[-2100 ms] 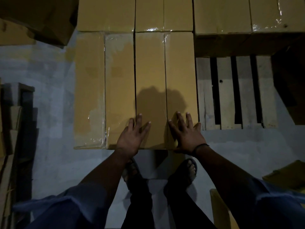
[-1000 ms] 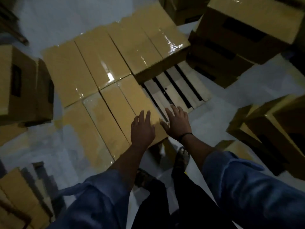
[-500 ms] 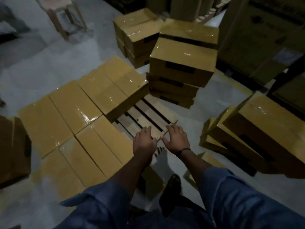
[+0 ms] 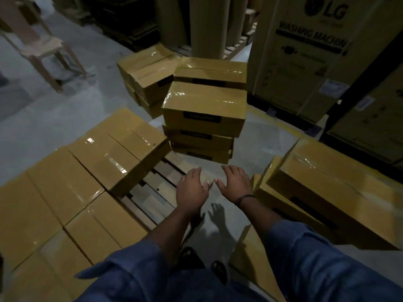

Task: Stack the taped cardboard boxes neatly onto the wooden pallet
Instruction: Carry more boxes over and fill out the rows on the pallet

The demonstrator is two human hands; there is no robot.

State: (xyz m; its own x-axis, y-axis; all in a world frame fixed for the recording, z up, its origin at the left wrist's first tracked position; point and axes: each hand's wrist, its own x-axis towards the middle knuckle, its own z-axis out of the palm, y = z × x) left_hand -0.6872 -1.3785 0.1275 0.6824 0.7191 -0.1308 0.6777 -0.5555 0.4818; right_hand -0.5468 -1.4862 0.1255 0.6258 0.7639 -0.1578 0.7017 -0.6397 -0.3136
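- We hold our left hand [image 4: 192, 188] and right hand [image 4: 235, 184] out, fingers loose, grasping nothing.
- Bare pallet [image 4: 152, 192] slats show beside taped boxes [image 4: 113, 158].

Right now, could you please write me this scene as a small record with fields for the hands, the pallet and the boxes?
left hand: open, empty, above the pallet's bare corner
right hand: open, empty, above the floor
wooden pallet: mostly covered, slats bare in one corner
taped boxes: one flat layer on the pallet
stack of boxes: on the floor, beyond the pallet
boxes at right: on the floor, tilted
background: washing machine carton, wooden stool
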